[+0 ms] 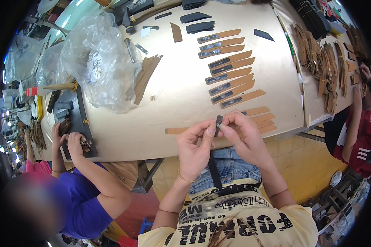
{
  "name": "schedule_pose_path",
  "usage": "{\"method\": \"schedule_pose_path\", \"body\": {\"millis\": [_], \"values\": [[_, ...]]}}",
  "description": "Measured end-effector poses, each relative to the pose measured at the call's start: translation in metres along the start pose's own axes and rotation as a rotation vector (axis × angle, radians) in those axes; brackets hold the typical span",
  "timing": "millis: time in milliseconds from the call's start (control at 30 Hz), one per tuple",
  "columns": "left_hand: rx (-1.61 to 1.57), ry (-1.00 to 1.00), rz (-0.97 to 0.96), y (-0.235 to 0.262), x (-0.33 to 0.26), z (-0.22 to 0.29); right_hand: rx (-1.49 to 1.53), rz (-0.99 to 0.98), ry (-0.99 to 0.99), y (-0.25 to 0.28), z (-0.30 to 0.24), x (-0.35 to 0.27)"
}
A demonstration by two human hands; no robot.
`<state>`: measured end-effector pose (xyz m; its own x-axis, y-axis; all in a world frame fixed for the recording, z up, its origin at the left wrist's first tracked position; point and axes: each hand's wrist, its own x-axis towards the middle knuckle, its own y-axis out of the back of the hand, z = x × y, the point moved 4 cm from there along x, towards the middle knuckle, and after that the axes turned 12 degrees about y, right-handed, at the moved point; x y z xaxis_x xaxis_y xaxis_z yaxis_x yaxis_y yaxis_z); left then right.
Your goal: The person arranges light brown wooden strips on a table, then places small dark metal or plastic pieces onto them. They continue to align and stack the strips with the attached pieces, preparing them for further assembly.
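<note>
Near the table's front edge, my left hand (197, 144) and my right hand (245, 138) meet, thumbs and fingers pinched on a small dark strip (219, 120). A black band (214, 171) hangs below them in front of my lap; my fingers hide whether it joins the strip. Beneath my hands lie a brown strip (174, 131) on the left and several brown strips (264, 117) on the right. Beyond is a staggered row of brown strips (240, 100), each with a dark shiny patch near its left end.
On the left are a crumpled clear plastic bag (80, 61), brown pieces (147, 78) and a hammer (128, 22). Black pieces (200, 26) lie at the back. Bundled brown strips (327, 78) fill the right side. Co-workers' hands (75, 144) work at the left; another person stands right.
</note>
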<state>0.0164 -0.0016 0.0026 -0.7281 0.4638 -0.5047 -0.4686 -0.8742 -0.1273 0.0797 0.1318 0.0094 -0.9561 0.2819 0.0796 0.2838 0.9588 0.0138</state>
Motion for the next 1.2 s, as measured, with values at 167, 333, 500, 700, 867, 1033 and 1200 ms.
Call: {"method": "schedule_pose_path", "body": {"millis": [167,333,500,700,867,1033,1200], "values": [[0.032,0.006,0.008,0.0,-0.002,0.0,-0.11,0.013,0.034,0.001,-0.005,-0.001],[0.251,-0.109,0.12,-0.002,-0.007,0.002,-0.263,-0.017,0.118,0.005,-0.009,-0.001],[0.266,-0.148,0.244,0.017,-0.014,0.002,-0.465,0.057,0.158,0.011,-0.012,-0.015],[0.986,-0.477,0.875,0.089,0.006,0.039,-0.426,0.016,-0.064,0.05,-0.01,-0.042],[0.737,-0.389,0.347,0.037,-0.017,0.025,-0.343,-0.295,-0.048,0.048,-0.011,-0.047],[0.217,0.219,-0.323,-0.019,-0.023,-0.015,-0.291,-0.454,0.014,0.04,-0.013,-0.051],[0.012,0.281,-0.203,-0.023,-0.029,-0.022,-0.156,-0.297,-0.047,0.049,-0.003,-0.053]]}}
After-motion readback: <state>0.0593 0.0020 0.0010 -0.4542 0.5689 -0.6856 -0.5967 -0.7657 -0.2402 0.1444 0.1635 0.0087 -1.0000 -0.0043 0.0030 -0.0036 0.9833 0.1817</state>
